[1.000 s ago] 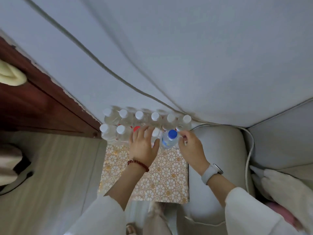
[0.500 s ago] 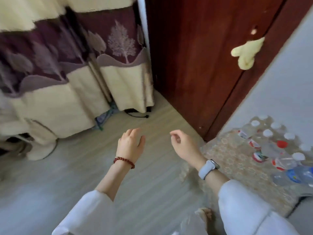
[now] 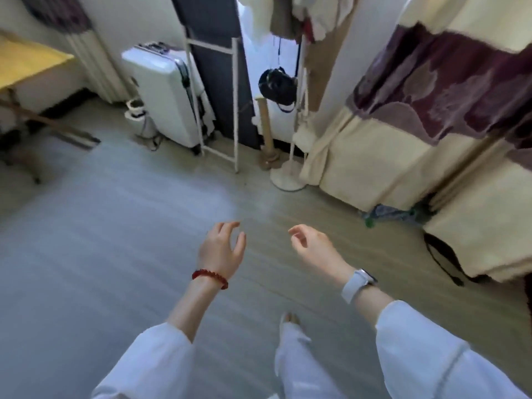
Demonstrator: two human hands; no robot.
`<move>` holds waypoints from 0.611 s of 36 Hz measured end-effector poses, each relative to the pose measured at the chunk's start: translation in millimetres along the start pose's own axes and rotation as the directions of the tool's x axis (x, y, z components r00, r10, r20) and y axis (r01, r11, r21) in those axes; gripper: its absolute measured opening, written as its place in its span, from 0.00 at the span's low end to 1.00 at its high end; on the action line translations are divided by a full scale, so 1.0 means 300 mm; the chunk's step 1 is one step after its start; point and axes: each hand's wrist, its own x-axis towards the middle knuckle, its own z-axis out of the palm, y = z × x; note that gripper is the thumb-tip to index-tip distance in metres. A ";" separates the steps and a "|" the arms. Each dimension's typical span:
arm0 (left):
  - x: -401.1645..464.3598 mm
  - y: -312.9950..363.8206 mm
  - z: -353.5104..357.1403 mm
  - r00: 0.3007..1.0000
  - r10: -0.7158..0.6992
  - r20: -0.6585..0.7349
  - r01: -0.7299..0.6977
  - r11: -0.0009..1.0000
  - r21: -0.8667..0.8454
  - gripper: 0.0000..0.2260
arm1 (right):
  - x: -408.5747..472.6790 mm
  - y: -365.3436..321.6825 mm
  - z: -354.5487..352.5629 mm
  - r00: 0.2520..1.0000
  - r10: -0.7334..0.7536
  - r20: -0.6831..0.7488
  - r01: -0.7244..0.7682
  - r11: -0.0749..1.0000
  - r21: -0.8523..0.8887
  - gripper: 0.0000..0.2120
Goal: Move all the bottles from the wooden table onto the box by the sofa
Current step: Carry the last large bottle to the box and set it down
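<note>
Frame blurred with motion, edges smeared. No bottles in view, nor the box or sofa; only a yellow-topped table (image 3: 26,63), cut by the left edge, and its surface shows nothing legible. Left hand (image 3: 221,249) and right hand (image 3: 313,249) both held out over bare floor (image 3: 115,240), fingers loosely curled, each one empty, the two apart from one another. Red bead bracelet (image 3: 210,278) on the left wrist, pale watch (image 3: 358,284) on the right; white sleeves run off the lower edge. A foot (image 3: 290,319) shows between the arms, toes only, the leg below it in white cloth. Far side: white suitcase (image 3: 167,102) standing upright near the wall, a white metal frame (image 3: 218,102) just beside it, a dark bag (image 3: 276,86) hanging on a stand with round base (image 3: 288,175). Right side: cream and maroon patterned cloth (image 3: 417,125) draping to the floor, what it covers hidden; a black strap (image 3: 440,260) loops out at its lower edge, and something green and grey (image 3: 385,216) lies at its foot, too blurred to name. Middle of the floor open from hands to suitcase.
</note>
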 end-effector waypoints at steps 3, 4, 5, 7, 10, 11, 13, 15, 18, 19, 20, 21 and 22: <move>0.112 -0.153 -0.092 0.995 -0.080 -0.060 0.080 0.997 -0.006 0.12 | 0.190 -0.159 0.081 0.992 -0.088 0.087 0.094 0.994 -0.064 0.12; 0.165 -0.218 -0.127 0.990 -0.114 -0.086 0.114 0.993 -0.011 0.12 | 0.275 -0.223 0.121 0.985 -0.123 0.122 0.133 0.988 -0.073 0.12; 0.205 -0.257 -0.154 0.986 -0.131 -0.103 0.130 0.991 -0.015 0.12 | 0.335 -0.269 0.144 0.978 -0.147 0.149 0.160 0.984 -0.076 0.13; 0.302 -0.354 -0.209 0.978 -0.156 -0.141 0.157 0.988 -0.003 0.12 | 0.470 -0.372 0.202 0.962 -0.191 0.193 0.211 0.974 -0.087 0.13; 0.490 -0.530 -0.298 0.950 -0.252 -0.182 0.257 0.967 -0.001 0.12 | 0.724 -0.544 0.311 0.939 -0.222 0.264 0.253 0.963 -0.092 0.13; 0.557 -0.580 -0.331 0.940 -0.282 -0.190 0.287 0.958 -0.003 0.12 | 0.803 -0.602 0.338 0.931 -0.230 0.285 0.265 0.960 -0.090 0.13; 0.697 -0.672 -0.403 0.921 -0.330 -0.208 0.336 0.942 -0.005 0.12 | 0.954 -0.720 0.384 0.917 -0.247 0.313 0.286 0.954 -0.087 0.14; 0.813 -0.739 -0.471 0.905 -0.355 -0.234 0.361 0.932 -0.019 0.12 | 1.072 -0.834 0.417 0.896 -0.273 0.350 0.323 0.942 -0.091 0.14; 0.971 -0.853 -0.584 0.877 -0.391 -0.279 0.400 0.916 -0.026 0.12 | 1.251 -1.016 0.490 0.871 -0.310 0.381 0.369 0.925 -0.091 0.15; 1.016 -0.895 -0.620 0.866 -0.402 -0.297 0.413 0.910 -0.026 0.12 | 1.308 -1.075 0.520 0.861 -0.325 0.392 0.387 0.918 -0.089 0.15; 1.069 -0.951 -0.663 0.853 -0.415 -0.317 0.428 0.903 -0.033 0.12 | 1.377 -1.145 0.560 0.849 -0.339 0.406 0.407 0.908 -0.093 0.14; 1.120 -1.006 -0.705 0.840 -0.424 -0.339 0.438 0.898 -0.037 0.12 | 1.443 -1.212 0.600 0.838 -0.350 0.419 0.424 0.900 -0.096 0.14; 1.169 -1.063 -0.745 0.825 -0.434 -0.363 0.451 0.892 -0.041 0.12 | 1.507 -1.277 0.638 0.827 -0.366 0.428 0.447 0.889 -0.103 0.14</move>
